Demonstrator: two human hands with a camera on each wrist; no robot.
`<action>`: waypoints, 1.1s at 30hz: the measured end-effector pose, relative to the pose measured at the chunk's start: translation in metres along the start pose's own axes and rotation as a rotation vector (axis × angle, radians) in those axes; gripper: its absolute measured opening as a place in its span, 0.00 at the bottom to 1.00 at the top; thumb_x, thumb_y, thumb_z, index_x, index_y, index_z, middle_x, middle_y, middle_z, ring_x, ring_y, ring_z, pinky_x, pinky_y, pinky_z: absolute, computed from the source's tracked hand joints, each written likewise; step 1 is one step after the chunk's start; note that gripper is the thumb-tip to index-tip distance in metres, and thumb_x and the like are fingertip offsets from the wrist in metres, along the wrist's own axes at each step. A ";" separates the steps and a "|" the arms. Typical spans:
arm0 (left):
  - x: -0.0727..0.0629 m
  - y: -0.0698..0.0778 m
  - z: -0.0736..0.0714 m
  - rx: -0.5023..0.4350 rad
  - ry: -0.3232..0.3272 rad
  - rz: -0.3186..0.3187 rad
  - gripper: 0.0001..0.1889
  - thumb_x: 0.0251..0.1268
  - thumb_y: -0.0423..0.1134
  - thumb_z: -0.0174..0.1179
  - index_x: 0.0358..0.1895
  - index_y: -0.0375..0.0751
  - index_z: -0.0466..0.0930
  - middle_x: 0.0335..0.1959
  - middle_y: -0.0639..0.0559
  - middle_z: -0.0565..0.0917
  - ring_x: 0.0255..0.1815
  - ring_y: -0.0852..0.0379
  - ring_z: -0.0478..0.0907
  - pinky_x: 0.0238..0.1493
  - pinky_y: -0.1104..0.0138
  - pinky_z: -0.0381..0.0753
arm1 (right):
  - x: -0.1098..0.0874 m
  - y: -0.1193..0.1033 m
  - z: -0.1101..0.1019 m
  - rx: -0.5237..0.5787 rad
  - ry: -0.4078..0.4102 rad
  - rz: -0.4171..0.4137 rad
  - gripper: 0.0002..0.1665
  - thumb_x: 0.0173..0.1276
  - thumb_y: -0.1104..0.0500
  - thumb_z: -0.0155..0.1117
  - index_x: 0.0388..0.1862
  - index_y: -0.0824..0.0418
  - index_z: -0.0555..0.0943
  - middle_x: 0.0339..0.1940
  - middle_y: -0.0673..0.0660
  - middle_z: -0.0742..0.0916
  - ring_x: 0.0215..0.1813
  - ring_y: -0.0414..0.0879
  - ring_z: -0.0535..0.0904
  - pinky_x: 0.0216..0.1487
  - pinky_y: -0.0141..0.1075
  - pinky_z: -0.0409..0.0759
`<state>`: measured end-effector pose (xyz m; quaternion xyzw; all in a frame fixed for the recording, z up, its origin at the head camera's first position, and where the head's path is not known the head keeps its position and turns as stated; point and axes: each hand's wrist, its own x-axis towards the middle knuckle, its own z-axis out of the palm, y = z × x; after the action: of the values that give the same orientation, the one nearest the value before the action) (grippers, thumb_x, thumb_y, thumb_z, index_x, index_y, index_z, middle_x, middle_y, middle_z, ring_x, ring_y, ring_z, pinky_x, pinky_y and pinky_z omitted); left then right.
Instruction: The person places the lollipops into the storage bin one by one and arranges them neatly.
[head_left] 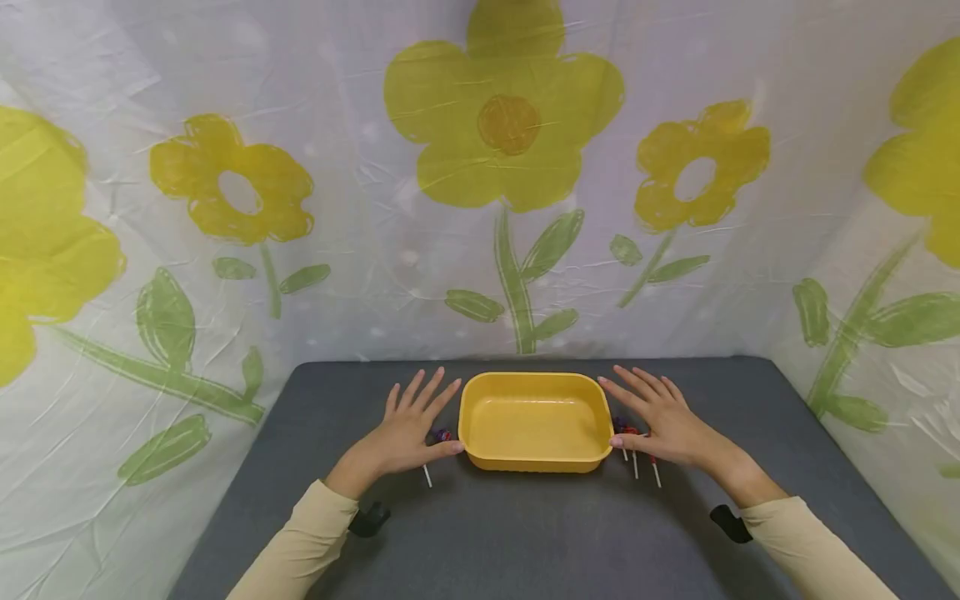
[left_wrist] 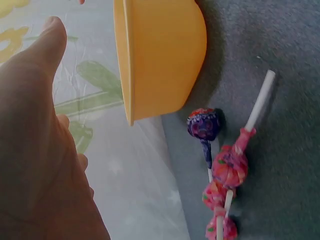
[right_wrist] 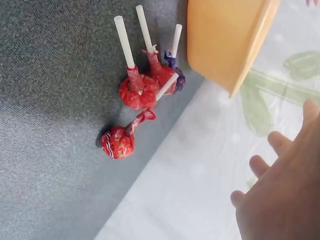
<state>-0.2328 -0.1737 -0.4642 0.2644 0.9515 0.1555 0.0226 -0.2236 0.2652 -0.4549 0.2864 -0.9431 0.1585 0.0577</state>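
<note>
A yellow plastic tub [head_left: 536, 464] with rounded corners sits on the table, its inside bare. My left hand [head_left: 408, 433] is at its left side, fingers spread and straight, thumb tip right at the rim. At the right side my right hand [head_left: 663, 421] mirrors it, also spread, with thumb and index fingertips close to the rim. Neither hand grips anything. In the left wrist view a purple-wrapped lollipop [left_wrist: 203, 125] and several pink-wrapped lollipops [left_wrist: 230, 167] lie beside the tub. The right wrist view shows several red-wrapped lollipops [right_wrist: 118, 143] and a purple one [right_wrist: 180, 81], partly hidden behind a red one.
The table [head_left: 540, 533] has a dark grey cloth surface. A white sheet [head_left: 360, 208] printed with yellow flowers hangs behind it and along both sides. Dark bands [head_left: 369, 520] sit at both wrists by the beige sleeves [head_left: 307, 533].
</note>
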 end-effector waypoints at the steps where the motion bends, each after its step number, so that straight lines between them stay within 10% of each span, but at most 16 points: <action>1: 0.001 0.001 0.001 -0.001 -0.003 0.000 0.50 0.64 0.70 0.54 0.81 0.63 0.35 0.84 0.50 0.35 0.83 0.38 0.29 0.73 0.30 0.30 | 0.000 0.000 -0.001 0.005 0.001 0.002 0.52 0.63 0.37 0.67 0.81 0.42 0.54 0.82 0.59 0.58 0.79 0.67 0.52 0.70 0.73 0.45; 14: 0.017 0.005 0.020 -0.024 -0.061 -0.038 0.49 0.66 0.70 0.51 0.81 0.59 0.34 0.84 0.48 0.35 0.83 0.37 0.31 0.74 0.31 0.35 | -0.002 0.009 -0.003 0.075 0.040 0.022 0.53 0.60 0.41 0.72 0.80 0.46 0.57 0.79 0.64 0.64 0.76 0.68 0.59 0.67 0.73 0.51; 33: 0.031 0.009 0.037 -0.018 -0.089 -0.124 0.53 0.63 0.76 0.47 0.81 0.54 0.32 0.84 0.47 0.38 0.84 0.40 0.33 0.77 0.35 0.38 | -0.011 0.027 -0.001 0.223 0.103 0.290 0.51 0.62 0.41 0.71 0.80 0.46 0.58 0.75 0.66 0.69 0.72 0.69 0.65 0.60 0.72 0.67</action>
<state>-0.2501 -0.1401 -0.4951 0.2115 0.9627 0.1504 0.0767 -0.2298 0.2925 -0.4629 0.1435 -0.9469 0.2832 0.0506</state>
